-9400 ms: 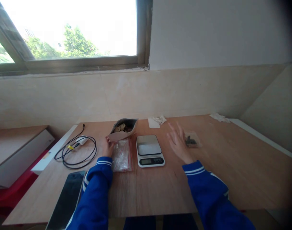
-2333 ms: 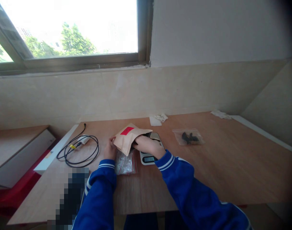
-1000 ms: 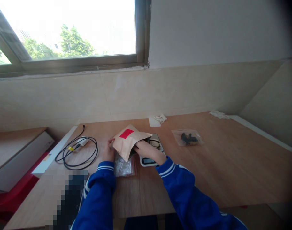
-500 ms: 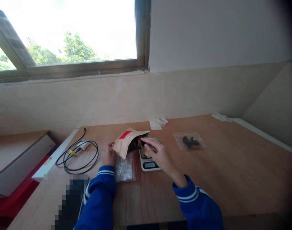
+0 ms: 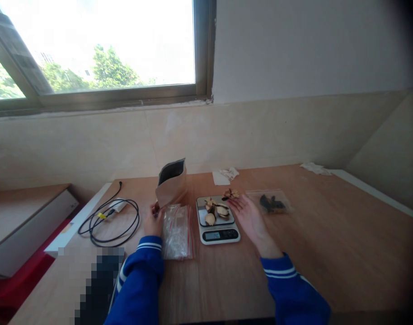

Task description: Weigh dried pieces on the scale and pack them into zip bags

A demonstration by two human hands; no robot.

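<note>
My left hand [image 5: 153, 222] is closed on the lower edge of a brown paper pouch [image 5: 171, 192], held upright with its dark mouth open. To the right is a white kitchen scale [image 5: 219, 235] with a lit display, and several pale and brown dried pieces [image 5: 222, 211] lie on its plate. My right hand [image 5: 252, 219] is at the scale's right side, palm turned up and fingers stretched out. Just past its fingertips is another dried piece [image 5: 231, 194]; whether the fingers touch it I cannot tell. Clear zip bags [image 5: 177, 232] lie flat between my left hand and the scale.
A zip bag with dark dried pieces [image 5: 272, 203] lies right of my right hand. A coiled black cable [image 5: 138, 216] with a white plug [image 5: 117, 205] is on the left. Crumpled tissue [image 5: 228, 173] and more white paper [image 5: 315, 169] sit along the table's back edge.
My right hand has left the pouch's mouth and moved right, its fingers opening. The pouch has tipped from lying sideways to upright, uncovering the scale and the pieces on it.
</note>
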